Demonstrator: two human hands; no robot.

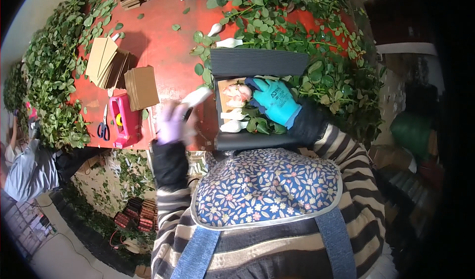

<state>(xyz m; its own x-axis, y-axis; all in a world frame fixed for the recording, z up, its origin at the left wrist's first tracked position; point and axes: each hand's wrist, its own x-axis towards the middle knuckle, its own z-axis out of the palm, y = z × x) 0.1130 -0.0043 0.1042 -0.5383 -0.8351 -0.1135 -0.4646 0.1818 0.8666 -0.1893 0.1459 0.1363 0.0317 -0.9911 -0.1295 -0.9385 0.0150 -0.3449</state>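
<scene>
My left hand [170,125], in a pale purple glove, is smeared by motion beside the black rack. Close to its fingers is a white-sleeved flower head [197,97]; whether they grip it cannot be made out. My right hand [278,103] wears a bright blue glove. It lies over the rack, fingers closed around the stems just behind pale pink roses [237,95]. Below these roses are white-netted flower heads [233,126] with green leaves. A brown cardboard piece [225,85] shows at the roses' left. The rack has a ridged black panel [260,62] along its far side.
Stacks of brown cardboard [141,88], scissors [103,125] and a pink tape dispenser [118,120] stand on the red table [161,44]. Leafy stems [321,81] cover its right side, with another leafy pile [54,71] at left. A person [34,167] is at far left.
</scene>
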